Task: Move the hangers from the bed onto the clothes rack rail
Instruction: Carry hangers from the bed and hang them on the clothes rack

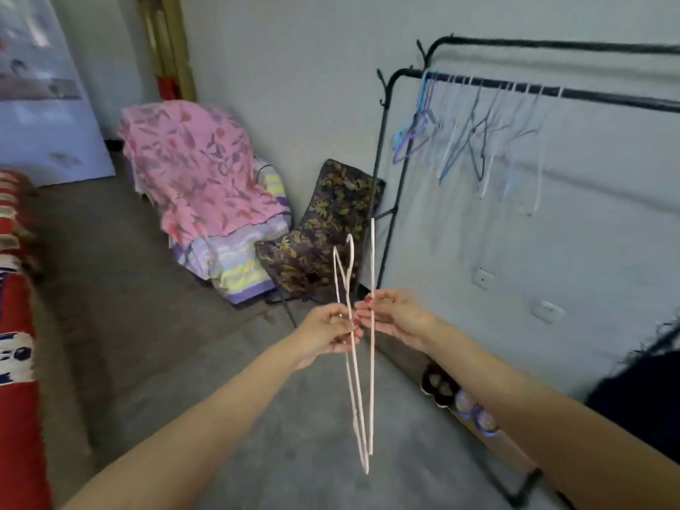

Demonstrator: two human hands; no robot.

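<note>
I hold pale pink hangers out in front of me, edge-on to the camera. My left hand (329, 334) pinches one pink hanger (352, 384) just below its hook. My right hand (395, 318) pinches another pale hanger (372, 259) whose straight wire rises above my fingers. The two hangers cross near their lower ends. The black clothes rack rail (588, 95) runs across the upper right, with several blue, white and dark hangers (478, 141) hanging on it. The bed (16, 325), with a red patterned cover, lies along the left edge.
A chair draped with pink floral cloth (198, 178) stands by the far wall. A dark floral folding chair (327, 230) stands beside the rack's left post (379, 185). A second black rail (552, 44) sits behind. Shoes (441, 388) lie under the rack on the grey floor.
</note>
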